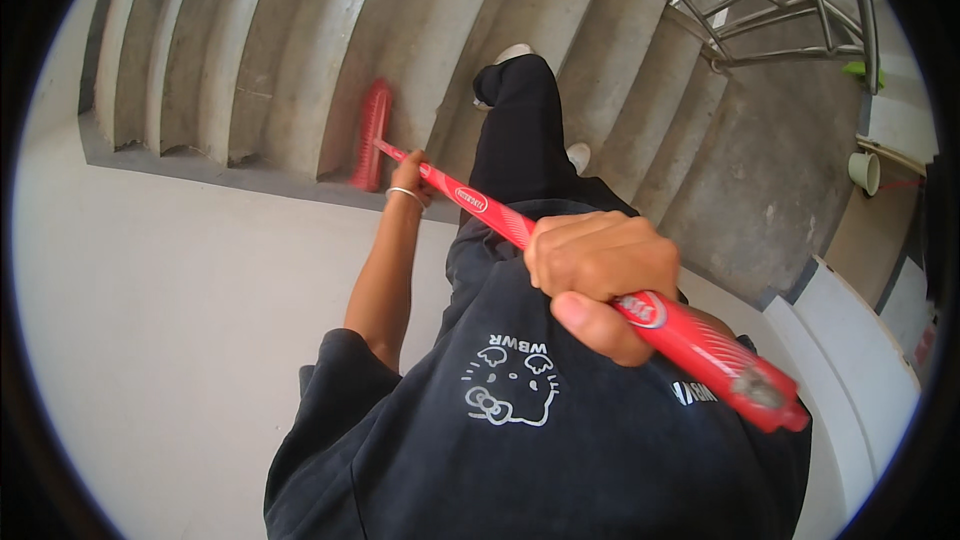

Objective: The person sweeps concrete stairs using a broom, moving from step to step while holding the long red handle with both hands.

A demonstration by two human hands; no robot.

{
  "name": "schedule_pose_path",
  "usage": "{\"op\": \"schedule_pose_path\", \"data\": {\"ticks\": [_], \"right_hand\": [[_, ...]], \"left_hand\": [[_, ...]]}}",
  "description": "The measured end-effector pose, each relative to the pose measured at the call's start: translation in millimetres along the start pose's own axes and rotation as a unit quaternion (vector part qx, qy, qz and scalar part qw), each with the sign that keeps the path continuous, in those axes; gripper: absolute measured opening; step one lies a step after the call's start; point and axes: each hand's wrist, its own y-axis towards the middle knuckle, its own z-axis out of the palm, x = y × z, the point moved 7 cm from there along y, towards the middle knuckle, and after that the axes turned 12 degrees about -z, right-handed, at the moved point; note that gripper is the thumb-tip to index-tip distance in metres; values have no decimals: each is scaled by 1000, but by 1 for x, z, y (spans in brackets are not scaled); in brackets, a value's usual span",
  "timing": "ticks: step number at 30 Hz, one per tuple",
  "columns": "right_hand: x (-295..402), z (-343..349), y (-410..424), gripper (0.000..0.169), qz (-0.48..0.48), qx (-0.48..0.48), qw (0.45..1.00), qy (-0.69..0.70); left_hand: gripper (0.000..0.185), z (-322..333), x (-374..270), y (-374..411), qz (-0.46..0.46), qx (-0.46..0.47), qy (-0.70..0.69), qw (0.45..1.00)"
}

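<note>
A red long-handled broom runs diagonally across the view. My right hand [604, 281] is closed around its upper handle [705, 360], close to the camera, with the handle's end sticking out past the fist. Lower down, near the broom head, my left hand [409, 174], with a light bangle at the wrist, grips the same handle. The red broom head [373, 135] lies on a concrete step [420, 82], close to the riser and to the side wall. Its bristles look blurred, and whether they press on the step I cannot tell.
My white shoes [579, 157] are on the concrete stairs. A pale wall [187, 277] borders the steps on the left. Metal railings [780, 56] stand at the upper right, above a concrete landing [780, 165]. A light-coloured pot [864, 172] is at the far right.
</note>
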Motion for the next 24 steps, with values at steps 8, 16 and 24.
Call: {"op": "schedule_pose_path", "data": {"ticks": [8,16,24], "right_hand": [[68,-18,17,19,-42,35,997,47],[16,-7,-11,21,-49,-20,999,2],[-7,11,-29,21,-35,1,998,45]], "left_hand": [[12,71,27,-65,-23,58,55,997],[14,29,-27,-17,-13,14,114,993],[12,-17,-16,-9,16,-61,106,992]]}}
